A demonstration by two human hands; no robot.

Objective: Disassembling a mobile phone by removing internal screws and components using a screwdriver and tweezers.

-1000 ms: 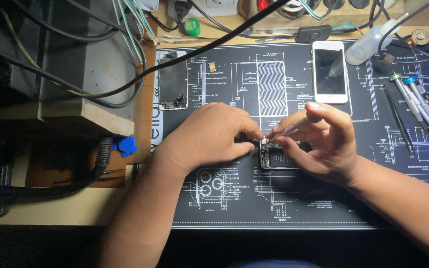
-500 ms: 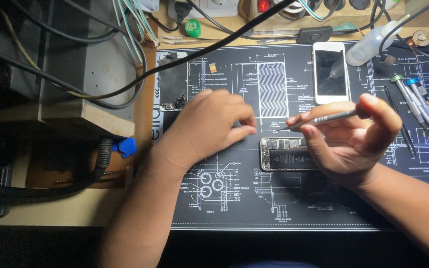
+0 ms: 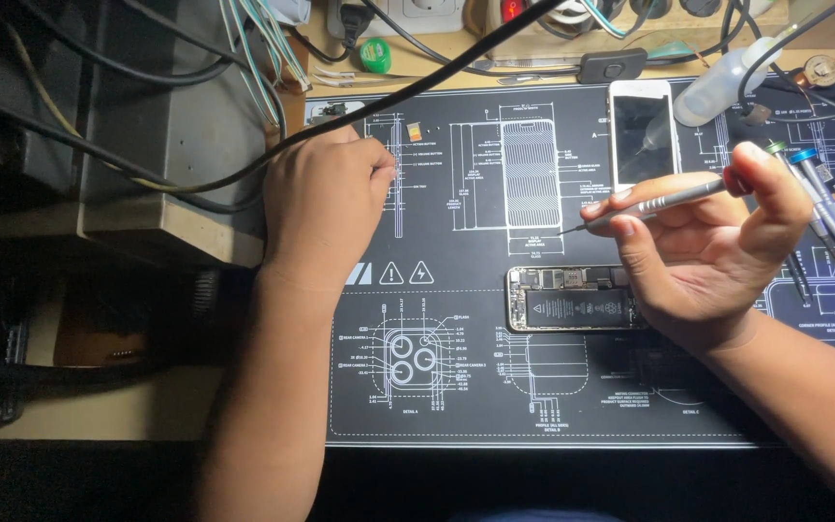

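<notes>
A slim, stiff screwdriver (image 3: 664, 200) was pinched mid-shaft by the right hand (image 3: 712, 246); the opened phone (image 3: 572, 300), judged fragile, lay below. The left hand (image 3: 326, 198) was curled shut, upper left.

Both forearms reach up from the near edge, bare to the elbow. The left hand (image 3: 326, 208) lies palm down, knuckles up, its fingers curled in at the tips so the thumb side faces right. The right hand (image 3: 703, 246) is raised, palm turned toward the left, thumb and forefinger pinched together with the other fingers bent beneath, the forefinger crooked high at the far end. The two hands are well apart.
</notes>
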